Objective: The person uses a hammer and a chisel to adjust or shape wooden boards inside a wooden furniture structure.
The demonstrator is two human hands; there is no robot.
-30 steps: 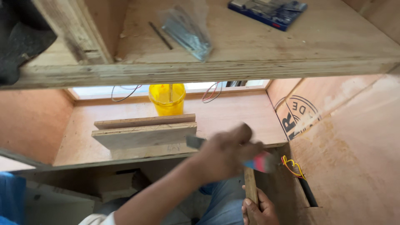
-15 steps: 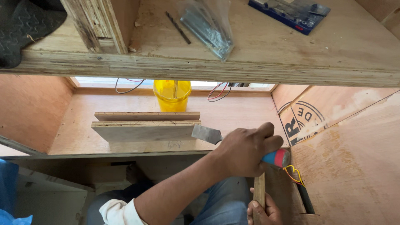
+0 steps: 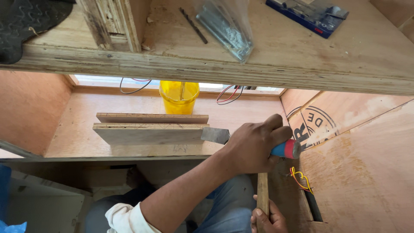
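Chisel is gripped in the left hand, long axis level, blade toward the stacked boards on the lower shelf. Wooden strip is clasped upright by the right hand, just below. Round stamp is seen on the right panel; blue case at the counter's far right corner.
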